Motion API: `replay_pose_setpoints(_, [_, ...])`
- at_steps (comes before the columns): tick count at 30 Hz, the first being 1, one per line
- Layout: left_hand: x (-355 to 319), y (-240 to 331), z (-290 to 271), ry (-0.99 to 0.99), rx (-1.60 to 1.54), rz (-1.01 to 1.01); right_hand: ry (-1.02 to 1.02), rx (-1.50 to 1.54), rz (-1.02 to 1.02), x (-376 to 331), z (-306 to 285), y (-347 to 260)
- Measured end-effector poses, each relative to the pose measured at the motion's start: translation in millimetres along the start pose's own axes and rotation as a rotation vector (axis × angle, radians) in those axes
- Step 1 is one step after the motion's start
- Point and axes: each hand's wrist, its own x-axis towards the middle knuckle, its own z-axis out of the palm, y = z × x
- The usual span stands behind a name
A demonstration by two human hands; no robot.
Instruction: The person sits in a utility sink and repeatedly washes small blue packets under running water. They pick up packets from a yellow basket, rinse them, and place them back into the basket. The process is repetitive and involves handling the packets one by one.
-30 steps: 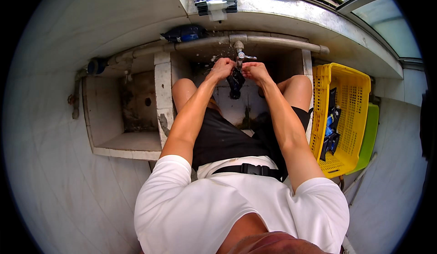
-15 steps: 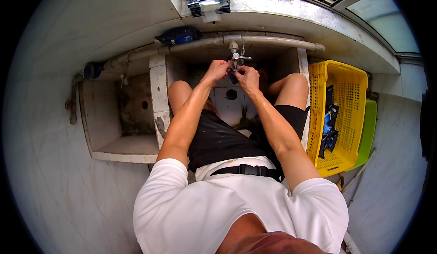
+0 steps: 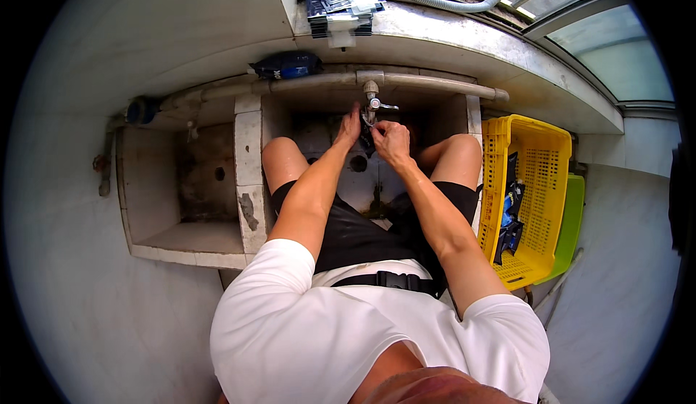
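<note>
Left hand (image 3: pixel 351 126) lies against the tap (image 3: pixel 372 100), fingers extended, grip open. Right hand (image 3: pixel 391 141) is closed around a dark item (image 3: pixel 367 137) just below the tap.

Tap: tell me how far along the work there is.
Done: nothing I can confirm; the basin shows no standing water. In hand: both hands are up at the tap, left hand beside it, right hand just below with a small dark thing I cannot identify. Left: dark items sit in the yellow crate.
</note>
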Motion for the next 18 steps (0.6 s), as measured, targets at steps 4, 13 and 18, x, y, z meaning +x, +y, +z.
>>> replay_pose_setpoints(4, [-7.8, 8.1, -5.7, 0.008, -0.016, 0.037, 0.001, 0.011, -0.010, 1.9, -0.9, -4.3])
replay_pose_setpoints(13, [-1.5, 8.5, -3.2, -0.036, 0.122, -0.076, 0.003, 0.009, -0.012, 2.6, -2.9, -2.5])
replay_pose_setpoints(18, [8.3, -0.9, -13.3, -0.053, 0.071, -0.107, -0.011, -0.004, -0.031, 4.2, -2.2, -12.1])
